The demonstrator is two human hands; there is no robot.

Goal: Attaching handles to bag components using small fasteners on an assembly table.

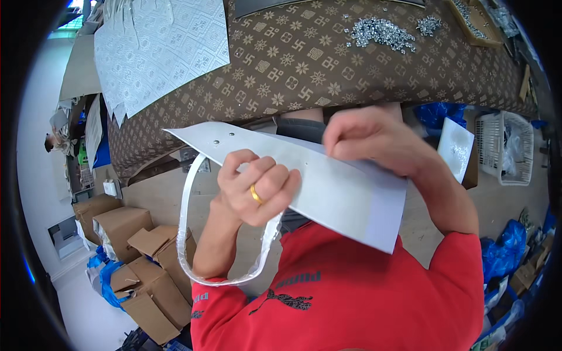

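View: head camera, looking down at your two hands.
Main piece: one white panel [336, 190], long, smooth-faced, tapering to a point at your left; held tilted above your lap, between your red shirt [351, 292] and the surface [275, 67].
Fittings: two small metal studs [216, 142] near the pointed end.
Strap: one white strap [182, 234], hanging in a loop toward you from the panel's near edge, its lower part in crinkled clear film.
Left hand: your left hand [256, 187], gold ring on one finger, clamped on the panel's near edge beside the strap.
Right hand: your right hand [366, 137], fingers drawn in, at the panel's far edge; blurred, so contact or a pinched item cannot be told.
Handling: probably light, fairly stiff yet bendable; the glossy face may slip and crease or mark easily.
Best hold: likely the near edge, as you have it, with your thumb clear of the studs and the strap left loose.
On the surface: brown patterned cover; large pile of shiny bits [383, 34], smaller pile [429, 26], shallow tray [490, 42], patterned white sheet [164, 52].
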